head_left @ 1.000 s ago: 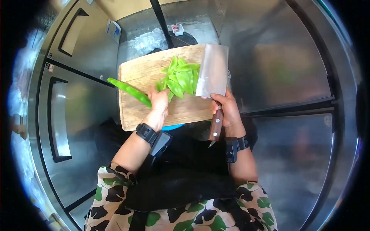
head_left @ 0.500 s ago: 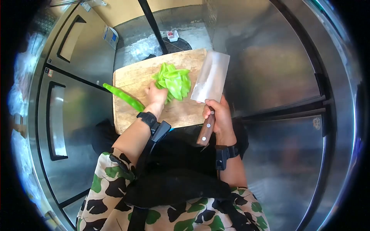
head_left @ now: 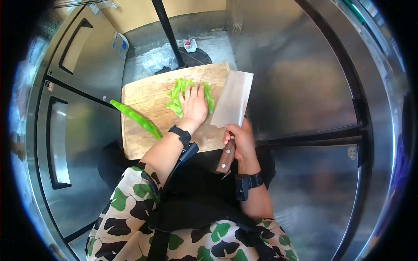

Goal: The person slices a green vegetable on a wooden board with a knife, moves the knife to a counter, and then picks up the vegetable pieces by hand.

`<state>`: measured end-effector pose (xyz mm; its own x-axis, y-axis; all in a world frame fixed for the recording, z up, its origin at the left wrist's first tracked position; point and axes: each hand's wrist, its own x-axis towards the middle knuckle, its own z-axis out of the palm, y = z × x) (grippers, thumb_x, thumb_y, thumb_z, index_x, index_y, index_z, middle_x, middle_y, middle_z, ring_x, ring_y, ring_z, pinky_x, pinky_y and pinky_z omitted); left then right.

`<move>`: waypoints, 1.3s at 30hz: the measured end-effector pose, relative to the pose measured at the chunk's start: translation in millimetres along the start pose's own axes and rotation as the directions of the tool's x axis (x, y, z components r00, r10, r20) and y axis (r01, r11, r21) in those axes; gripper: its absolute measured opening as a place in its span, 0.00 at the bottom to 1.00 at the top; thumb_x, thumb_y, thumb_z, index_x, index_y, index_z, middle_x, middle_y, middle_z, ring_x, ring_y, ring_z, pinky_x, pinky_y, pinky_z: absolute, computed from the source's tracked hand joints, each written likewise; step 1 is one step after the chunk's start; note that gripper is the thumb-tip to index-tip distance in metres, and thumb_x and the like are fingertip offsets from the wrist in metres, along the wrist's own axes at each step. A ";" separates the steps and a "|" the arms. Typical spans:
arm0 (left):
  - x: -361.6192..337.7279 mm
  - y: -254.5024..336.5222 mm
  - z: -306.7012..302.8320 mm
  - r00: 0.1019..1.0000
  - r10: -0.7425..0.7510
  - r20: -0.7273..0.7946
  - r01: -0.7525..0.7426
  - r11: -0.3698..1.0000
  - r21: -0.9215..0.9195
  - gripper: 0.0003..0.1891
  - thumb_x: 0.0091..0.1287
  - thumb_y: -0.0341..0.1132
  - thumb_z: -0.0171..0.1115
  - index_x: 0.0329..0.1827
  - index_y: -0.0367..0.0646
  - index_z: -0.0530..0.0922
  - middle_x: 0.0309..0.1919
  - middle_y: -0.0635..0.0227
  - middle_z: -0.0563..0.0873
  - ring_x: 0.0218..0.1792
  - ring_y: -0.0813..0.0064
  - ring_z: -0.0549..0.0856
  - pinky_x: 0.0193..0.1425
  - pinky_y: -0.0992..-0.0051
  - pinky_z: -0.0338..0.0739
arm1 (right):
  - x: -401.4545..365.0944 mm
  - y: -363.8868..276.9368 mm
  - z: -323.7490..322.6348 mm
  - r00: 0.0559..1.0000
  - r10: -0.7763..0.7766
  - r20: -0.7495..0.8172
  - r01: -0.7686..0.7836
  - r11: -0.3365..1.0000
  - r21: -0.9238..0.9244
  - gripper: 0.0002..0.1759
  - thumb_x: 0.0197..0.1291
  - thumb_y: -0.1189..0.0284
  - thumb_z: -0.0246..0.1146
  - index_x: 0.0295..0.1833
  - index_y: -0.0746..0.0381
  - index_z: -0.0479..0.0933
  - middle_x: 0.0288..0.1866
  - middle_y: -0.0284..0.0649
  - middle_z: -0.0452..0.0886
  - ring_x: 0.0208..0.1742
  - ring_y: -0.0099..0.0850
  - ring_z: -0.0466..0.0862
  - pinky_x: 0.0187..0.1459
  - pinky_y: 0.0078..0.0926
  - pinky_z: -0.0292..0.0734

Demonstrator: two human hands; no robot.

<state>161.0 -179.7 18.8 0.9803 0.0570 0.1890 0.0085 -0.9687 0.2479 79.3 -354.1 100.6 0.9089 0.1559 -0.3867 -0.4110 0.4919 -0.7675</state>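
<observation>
My left hand [head_left: 194, 104] lies palm down with its fingers spread over a pile of green vegetable slices [head_left: 176, 90], covering the middle of the pile. The slices rest on a wooden cutting board [head_left: 143, 93]. Along the board's left side lies a long green pepper [head_left: 136, 118], its far tip past the board's edge. A cleaver [head_left: 233, 99] with a brown riveted handle is in my right hand [head_left: 240, 140], fingers wrapped round the handle near the blade. The broad blade is held up at the board's right edge.
Steel cabinet doors with dark handles stand at the left [head_left: 82, 126] and a large steel door [head_left: 296, 74] at the right. Behind the board are a black pole [head_left: 167, 32], clear plastic wrap [head_left: 159, 58] and a small white container [head_left: 190, 45] on the floor.
My left hand has moved from the pile's left side onto its top, fingers now spread over it. The cleaver stays in my right hand. The whole view has shifted slightly.
</observation>
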 end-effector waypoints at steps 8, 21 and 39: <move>-9.5 -23.1 -40.8 0.966 0.140 -0.216 -0.227 0.860 -0.457 0.27 0.63 0.26 0.57 0.69 0.45 0.72 0.68 0.54 0.74 0.74 0.46 0.65 0.78 0.50 0.58 | 11.1 12.7 5.9 0.996 0.000 -0.085 -0.026 0.953 -0.301 0.16 0.69 0.79 0.55 0.60 0.66 0.66 0.28 0.37 0.74 0.19 0.23 0.74 0.20 0.25 0.73; -106.4 -180.5 -99.0 0.965 0.196 0.174 -0.170 0.974 -0.151 0.28 0.50 0.23 0.72 0.58 0.52 0.82 0.60 0.70 0.81 0.70 0.57 0.72 0.75 0.60 0.69 | -21.5 45.3 36.6 0.968 0.192 0.160 0.041 0.508 -0.861 0.15 0.71 0.70 0.59 0.58 0.66 0.75 0.30 0.48 0.83 0.23 0.36 0.81 0.28 0.33 0.78; -125.4 -158.6 -54.2 0.952 0.150 -0.266 -0.245 0.896 -0.370 0.16 0.52 0.31 0.74 0.45 0.46 0.87 0.50 0.68 0.85 0.56 0.59 0.79 0.61 0.62 0.74 | -33.1 76.7 58.9 0.954 0.029 0.298 0.299 -0.056 -0.953 0.11 0.69 0.74 0.54 0.55 0.62 0.71 0.38 0.55 0.82 0.38 0.58 0.83 0.39 0.54 0.78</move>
<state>26.0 -20.2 7.2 0.8822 -0.0269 0.4700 -0.3052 -0.7929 0.5274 21.8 -271.1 84.7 0.8762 0.4184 -0.2392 0.2275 -0.7966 -0.5600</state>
